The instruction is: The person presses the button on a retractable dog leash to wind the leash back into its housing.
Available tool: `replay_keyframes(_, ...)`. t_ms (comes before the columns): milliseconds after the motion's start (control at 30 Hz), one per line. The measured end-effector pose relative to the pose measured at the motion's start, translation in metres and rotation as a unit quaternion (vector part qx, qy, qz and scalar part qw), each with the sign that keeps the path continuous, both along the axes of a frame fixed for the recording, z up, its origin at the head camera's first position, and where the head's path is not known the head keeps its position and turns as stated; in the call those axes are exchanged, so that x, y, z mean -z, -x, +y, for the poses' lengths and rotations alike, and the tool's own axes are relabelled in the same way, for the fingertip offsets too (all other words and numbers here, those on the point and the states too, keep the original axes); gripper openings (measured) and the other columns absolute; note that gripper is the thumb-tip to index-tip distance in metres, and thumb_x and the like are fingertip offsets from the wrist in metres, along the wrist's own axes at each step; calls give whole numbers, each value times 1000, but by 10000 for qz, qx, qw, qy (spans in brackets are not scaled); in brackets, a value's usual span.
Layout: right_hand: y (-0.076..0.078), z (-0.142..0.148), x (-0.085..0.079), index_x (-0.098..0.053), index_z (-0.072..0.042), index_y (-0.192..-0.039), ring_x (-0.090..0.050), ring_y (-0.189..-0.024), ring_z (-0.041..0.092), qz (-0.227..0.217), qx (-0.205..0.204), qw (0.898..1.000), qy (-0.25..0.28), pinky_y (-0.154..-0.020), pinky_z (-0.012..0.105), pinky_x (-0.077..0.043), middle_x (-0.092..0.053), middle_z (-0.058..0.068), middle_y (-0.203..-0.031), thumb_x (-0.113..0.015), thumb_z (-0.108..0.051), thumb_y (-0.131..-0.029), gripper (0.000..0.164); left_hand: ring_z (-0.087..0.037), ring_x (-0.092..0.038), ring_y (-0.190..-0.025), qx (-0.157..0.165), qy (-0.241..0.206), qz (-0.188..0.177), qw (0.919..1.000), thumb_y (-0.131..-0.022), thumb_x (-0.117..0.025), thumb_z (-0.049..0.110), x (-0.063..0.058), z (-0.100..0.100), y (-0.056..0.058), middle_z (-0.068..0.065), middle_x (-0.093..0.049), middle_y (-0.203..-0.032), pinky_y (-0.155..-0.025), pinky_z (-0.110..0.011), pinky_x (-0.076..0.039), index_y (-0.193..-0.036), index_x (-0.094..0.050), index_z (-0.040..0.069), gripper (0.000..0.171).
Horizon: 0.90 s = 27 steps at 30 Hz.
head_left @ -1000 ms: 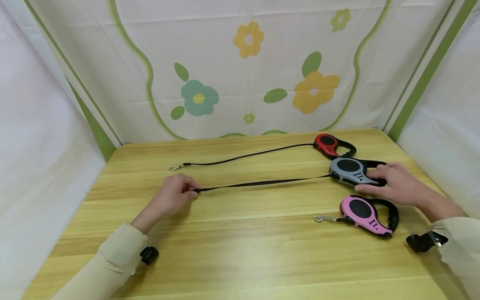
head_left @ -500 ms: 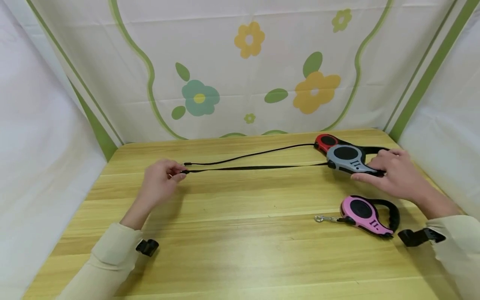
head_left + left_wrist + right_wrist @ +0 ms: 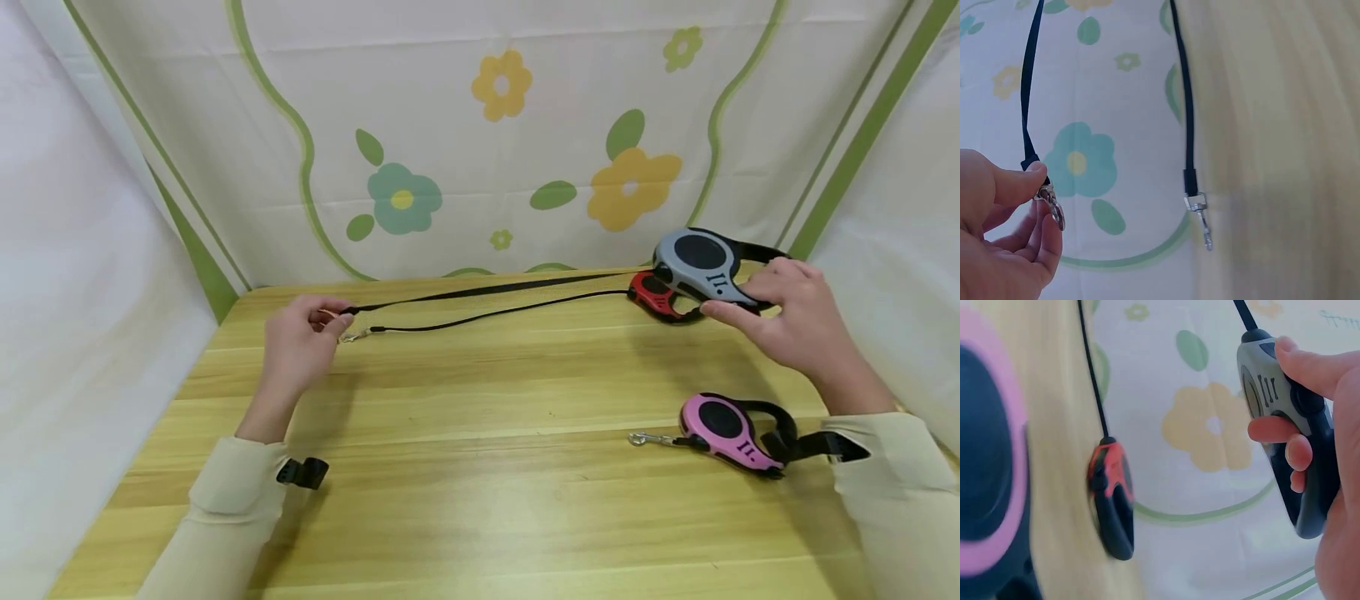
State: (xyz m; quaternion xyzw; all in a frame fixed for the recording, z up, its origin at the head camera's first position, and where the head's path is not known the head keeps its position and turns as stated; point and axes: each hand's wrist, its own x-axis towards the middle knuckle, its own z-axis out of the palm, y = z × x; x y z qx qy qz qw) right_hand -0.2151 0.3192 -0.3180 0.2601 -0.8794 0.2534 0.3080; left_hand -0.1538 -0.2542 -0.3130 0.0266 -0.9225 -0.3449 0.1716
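Observation:
My right hand (image 3: 787, 312) grips the grey retractable dog leash (image 3: 701, 262) by its black handle, with fingers curled round the grip in the right wrist view. The grey leash is raised and overlaps the red retractable leash (image 3: 652, 296) in the head view. Its black strap (image 3: 487, 290) runs taut to the left. At that end my left hand (image 3: 303, 342) pinches the strap between thumb and fingers, just above a metal clip (image 3: 1054, 209). The red leash lies on the table, its cord (image 3: 495, 312) drawn out to a silver clip (image 3: 1204, 222).
A pink retractable leash (image 3: 731, 433) lies at the front right of the wooden table (image 3: 465, 500), its short silver clip (image 3: 648, 438) pointing left. Behind the table hangs a white flowered curtain (image 3: 450, 125), with plain white cloth at both sides.
Both hands have lifted the grey leash off the table and moved it away toward the curtain, past the red leash's cord. The red and pink leashes have stayed put.

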Motion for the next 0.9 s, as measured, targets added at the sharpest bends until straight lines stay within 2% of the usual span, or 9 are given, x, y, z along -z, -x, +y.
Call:
replay_keyframes(100, 1, -3, -4, -59, -18, -53, -34, -78, -2, -131, 88, 9998, 92, -87, 36, -28, -49, -4, -64, -91, -37, -83, 47, -23, -63, -95, -152, -238, 67, 9996, -108, -65, 26, -5, 0, 5, -15, -74, -111, -75, -27, -48, -120, -77, 8, 25)
replay_keyframes(233, 1, -9, -4, -73, -11, -62, -38, -80, -7, -276, 171, 9991, 290, -90, 27, -29, -59, -7, -73, -94, -26, -78, 30, -12, -61, -93, -417, -620, 267, 9968, -106, -68, 28, -10, -1, 12, -11, -75, -111, -74, -20, -47, -121, -78, 10, 26)
replay_keyframes(367, 2, -15, -2, -77, -11, -66, -40, -79, -9, -342, 142, 9985, 405, -88, 23, -29, -63, -14, -77, -95, -21, -74, 23, -5, -61, -88, -705, -955, 477, 9918, -103, -72, 26, -14, -5, 15, 3, -73, -101, -73, -17, -48, -119, -80, 11, 23)
replay_keyframes(433, 3, -17, -1, -77, -11, -66, -40, -77, -7, -235, 33, 9988, 423, -86, 24, -29, -64, -13, -73, -96, -26, -75, 26, -3, -61, -86, -786, -1071, 501, 9899, -102, -74, 26, -15, -7, 16, 12, -71, -94, -73, -17, -48, -118, -81, 11, 23)
replay_keyframes(500, 4, -18, 1, -75, -12, -64, -39, -75, -4, -55, -138, 9991, 402, -84, 25, -28, -64, -7, -68, -95, -40, -78, 37, -2, -61, -85, -859, -1137, 473, 9887, -101, -75, 27, -14, -8, 16, 19, -67, -89, -71, -17, -47, -118, -81, 12, 23)
replay_keyframes(633, 9, -18, 6, -65, -14, -57, -37, -74, -1, 307, -398, 9977, 450, -84, 27, -27, -56, -1, -60, -76, -76, -81, 68, -3, -60, -82, -912, -1067, 463, 9890, -101, -75, 26, -11, -8, 16, 15, -68, -90, -69, -18, -47, -117, -82, 12, 22)
replay_keyframes(733, 11, -18, 8, -57, -18, -52, -36, -75, -3, 428, -418, 9965, 582, -86, 26, -26, -52, -9, -60, -64, -88, -79, 75, -3, -60, -81, -920, -954, 491, 9900, -102, -75, 26, -10, -8, 16, 2, -73, -97, -68, -18, -46, -117, -82, 12, 22)
replay_keyframes(800, 11, -17, 10, -57, -17, -51, -38, -77, -5, 470, -375, 9953, 760, -89, 24, -26, -50, -16, -62, -66, -88, -77, 77, -3, -60, -81, -920, -885, 487, 9906, -102, -74, 27, -10, -7, 16, -5, -75, -103, -68, -18, -45, -117, -82, 13, 23)
replay_keyframes(900, 10, -15, 12, -67, -7, -57, -42, -83, -11, 441, -304, 9926, 1090, -95, 21, -26, -56, -30, -74, -74, -84, -76, 79, -3, -60, -82, -902, -867, 460, 9911, -102, -74, 27, -11, -7, 16, -8, -75, -106, -68, -17, -45, -119, -81, 12, 24)
